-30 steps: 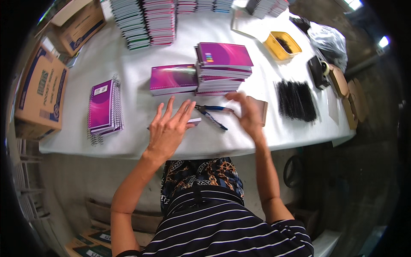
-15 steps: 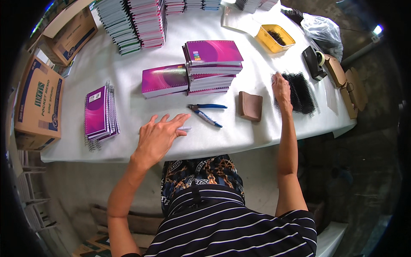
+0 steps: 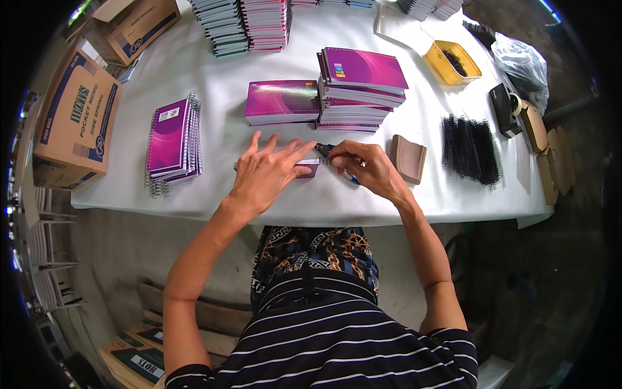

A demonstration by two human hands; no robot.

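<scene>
The right hand (image 3: 366, 170) has come back from the black binding coils (image 3: 471, 149) at the table's right and is now gripping the blue-handled pliers (image 3: 332, 155), fingers curled round them; the left hand (image 3: 265, 170) is pressing flat, fingers spread, on a small purple notebook (image 3: 307, 168) lying near the front edge of the white table (image 3: 214, 139); a brown pad (image 3: 408, 158) is lying just beside the right hand; purple notebook stacks (image 3: 360, 87) are standing behind.
</scene>
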